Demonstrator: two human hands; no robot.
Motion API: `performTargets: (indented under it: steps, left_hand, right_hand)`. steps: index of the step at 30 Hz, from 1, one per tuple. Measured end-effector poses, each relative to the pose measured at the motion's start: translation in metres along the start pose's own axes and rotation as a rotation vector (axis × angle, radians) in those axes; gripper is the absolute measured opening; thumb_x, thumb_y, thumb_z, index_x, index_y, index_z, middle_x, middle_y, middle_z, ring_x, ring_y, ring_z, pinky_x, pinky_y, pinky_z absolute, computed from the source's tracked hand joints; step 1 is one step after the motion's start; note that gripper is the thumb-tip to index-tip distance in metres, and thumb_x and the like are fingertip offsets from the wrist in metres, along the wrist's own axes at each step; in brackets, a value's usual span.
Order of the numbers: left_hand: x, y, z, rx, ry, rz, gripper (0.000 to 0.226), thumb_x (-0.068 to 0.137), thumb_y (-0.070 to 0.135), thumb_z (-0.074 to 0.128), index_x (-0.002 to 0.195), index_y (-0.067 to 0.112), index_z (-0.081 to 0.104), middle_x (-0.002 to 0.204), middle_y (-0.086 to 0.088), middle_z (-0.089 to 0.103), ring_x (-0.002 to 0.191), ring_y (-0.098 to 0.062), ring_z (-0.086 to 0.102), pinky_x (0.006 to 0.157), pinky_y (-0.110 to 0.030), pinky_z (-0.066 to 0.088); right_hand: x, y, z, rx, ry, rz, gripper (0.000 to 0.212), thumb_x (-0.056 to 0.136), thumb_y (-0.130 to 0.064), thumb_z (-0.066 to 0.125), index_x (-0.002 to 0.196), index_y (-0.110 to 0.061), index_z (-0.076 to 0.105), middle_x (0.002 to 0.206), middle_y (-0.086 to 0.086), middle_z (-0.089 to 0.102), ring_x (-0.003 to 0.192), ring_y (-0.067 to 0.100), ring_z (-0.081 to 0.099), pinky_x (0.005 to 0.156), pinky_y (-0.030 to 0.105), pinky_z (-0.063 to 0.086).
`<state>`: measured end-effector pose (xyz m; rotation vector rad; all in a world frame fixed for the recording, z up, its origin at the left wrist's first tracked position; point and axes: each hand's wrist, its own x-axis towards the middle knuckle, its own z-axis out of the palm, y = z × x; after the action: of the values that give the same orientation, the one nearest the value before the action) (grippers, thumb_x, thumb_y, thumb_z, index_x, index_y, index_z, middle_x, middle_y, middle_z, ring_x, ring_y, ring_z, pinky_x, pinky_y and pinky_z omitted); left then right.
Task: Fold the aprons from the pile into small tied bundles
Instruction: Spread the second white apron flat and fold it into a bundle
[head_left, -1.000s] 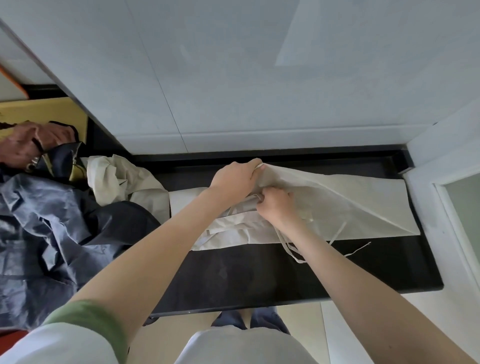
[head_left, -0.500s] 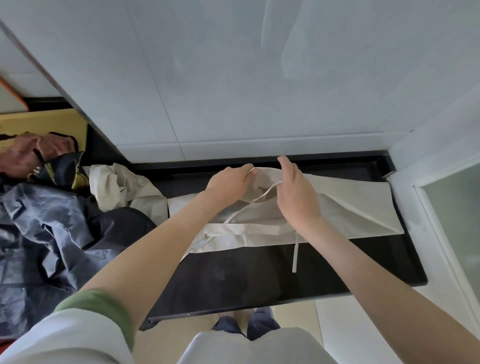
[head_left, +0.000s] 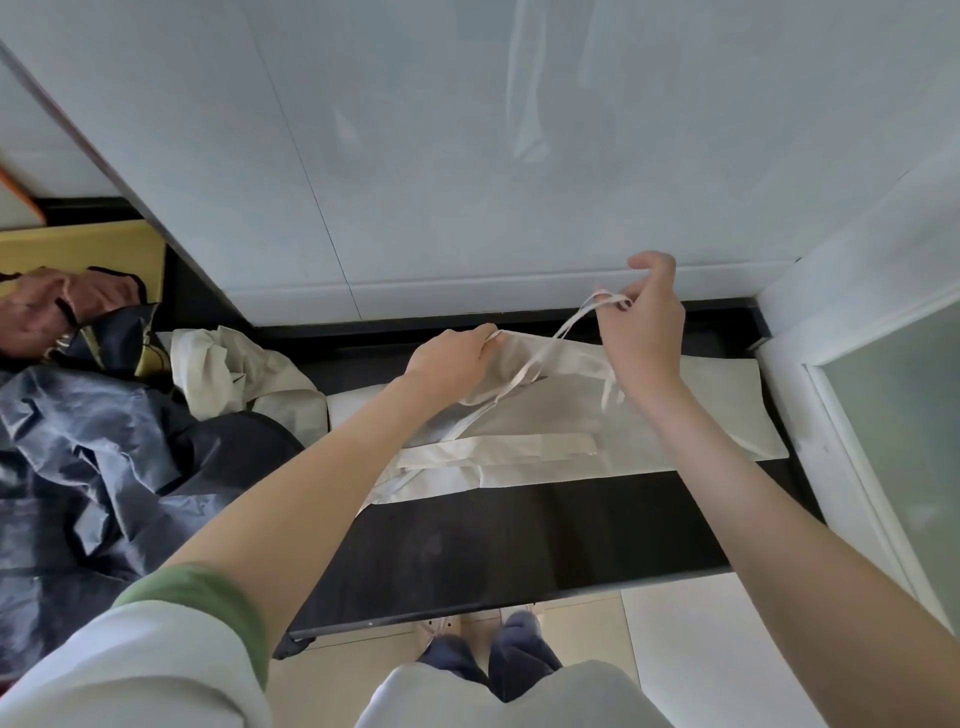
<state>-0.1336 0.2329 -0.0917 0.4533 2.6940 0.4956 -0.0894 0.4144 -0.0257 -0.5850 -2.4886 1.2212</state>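
Note:
A cream apron (head_left: 691, 415) lies folded into a long strip across the black counter (head_left: 509, 545). My left hand (head_left: 452, 358) grips the apron's upper edge near its middle. My right hand (head_left: 644, 322) is raised above the apron and pinches a thin cream tie string (head_left: 550, 348), which runs taut down to the left across the cloth. A short end of the string hangs below my right hand. The pile of aprons sits at the left: a dark blue apron (head_left: 104, 457) and a crumpled cream apron (head_left: 234, 374).
A white wall (head_left: 467, 156) rises right behind the counter. A white frame with frosted glass (head_left: 893, 426) closes the right end. A brown apron (head_left: 57, 306) and a yellow board (head_left: 78, 244) lie at the far left. My legs show below the counter's front edge.
My right hand has risen up and to the right, drawing the tie string out taut from the apron. My left hand has stayed on the apron's upper edge.

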Motion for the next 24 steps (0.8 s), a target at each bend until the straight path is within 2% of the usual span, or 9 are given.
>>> performTargets:
  steps: [5,9,12,14,16,18,20,22,24]
  left_hand:
    - [-0.003,0.003,-0.003,0.01,0.039,0.034,0.035,0.105,0.032,0.023,0.121,0.017,0.05,0.069,-0.002,0.05,0.068,-0.028,0.046,0.059,-0.032,0.032]
    - [-0.004,0.009,-0.012,0.067,0.041,0.047,0.032,0.104,0.03,0.028,0.125,0.018,0.048,0.087,-0.006,0.058,0.081,-0.029,0.052,0.065,-0.033,0.038]
    - [-0.001,0.012,-0.018,0.079,0.068,0.074,0.035,0.105,0.033,0.024,0.13,0.022,0.047,0.109,-0.008,0.064,0.099,-0.03,0.057,0.072,-0.034,0.04]
    - [-0.001,0.015,-0.023,0.06,0.087,0.094,0.04,0.105,0.038,0.021,0.13,0.024,0.049,0.108,-0.007,0.065,0.1,-0.03,0.058,0.071,-0.032,0.037]
    - [-0.001,0.017,-0.026,0.061,0.085,0.101,0.042,0.104,0.041,0.019,0.13,0.025,0.049,0.104,-0.008,0.065,0.098,-0.03,0.059,0.07,-0.031,0.036]
    - [0.0,0.019,-0.028,0.081,0.084,0.104,0.043,0.104,0.042,0.019,0.131,0.025,0.048,0.103,-0.008,0.065,0.095,-0.03,0.059,0.069,-0.032,0.038]
    - [-0.001,0.019,-0.027,0.095,0.089,0.1,0.042,0.104,0.042,0.02,0.13,0.025,0.048,0.102,-0.009,0.065,0.094,-0.03,0.059,0.068,-0.032,0.038]
    - [-0.001,0.019,-0.027,0.106,0.091,0.094,0.04,0.104,0.039,0.022,0.13,0.024,0.049,0.103,-0.009,0.064,0.095,-0.031,0.058,0.068,-0.032,0.036]
    - [-0.002,0.019,-0.026,0.124,0.102,0.103,0.035,0.104,0.034,0.029,0.129,0.024,0.049,0.103,-0.008,0.064,0.094,-0.031,0.058,0.068,-0.032,0.035]
  right_hand:
    - [-0.005,-0.022,-0.011,-0.018,-0.095,0.019,0.026,0.083,-0.004,0.051,0.107,-0.013,0.048,0.064,-0.004,0.043,0.057,0.009,0.042,0.051,0.013,0.034]
    - [-0.034,-0.025,-0.005,-0.378,-0.749,0.001,0.018,0.086,-0.017,0.053,0.104,-0.021,0.056,0.082,-0.001,0.06,0.063,0.014,0.054,0.05,0.021,0.038]
    - [-0.062,-0.01,0.012,-0.344,-1.189,0.158,0.023,0.095,-0.023,0.05,0.118,-0.017,0.05,0.095,0.01,0.065,0.057,0.016,0.059,0.045,0.026,0.049]
    - [-0.076,0.009,0.029,-0.228,-1.383,0.316,0.032,0.099,-0.026,0.05,0.127,-0.012,0.042,0.106,0.013,0.063,0.07,0.017,0.064,0.058,0.031,0.058]
    - [-0.088,0.029,0.046,-0.228,-1.484,0.282,0.043,0.098,-0.032,0.05,0.136,-0.016,0.036,0.111,0.005,0.063,0.091,0.017,0.064,0.085,0.036,0.056]
    - [-0.095,0.043,0.058,-0.32,-1.522,0.127,0.056,0.094,-0.04,0.051,0.144,-0.025,0.03,0.099,-0.012,0.06,0.097,0.011,0.055,0.097,0.035,0.045]
    - [-0.097,0.051,0.062,-0.369,-1.471,0.055,0.053,0.094,-0.041,0.048,0.144,-0.032,0.033,0.096,-0.018,0.057,0.094,0.007,0.053,0.089,0.026,0.041]
    - [-0.094,0.056,0.063,-0.279,-1.263,0.054,0.035,0.096,-0.039,0.048,0.128,-0.028,0.051,0.111,-0.008,0.063,0.101,0.011,0.058,0.088,0.029,0.044]
    - [-0.088,0.062,0.065,-0.102,-0.898,0.089,0.017,0.097,-0.029,0.048,0.11,-0.019,0.055,0.098,0.001,0.065,0.089,0.017,0.062,0.078,0.032,0.047]
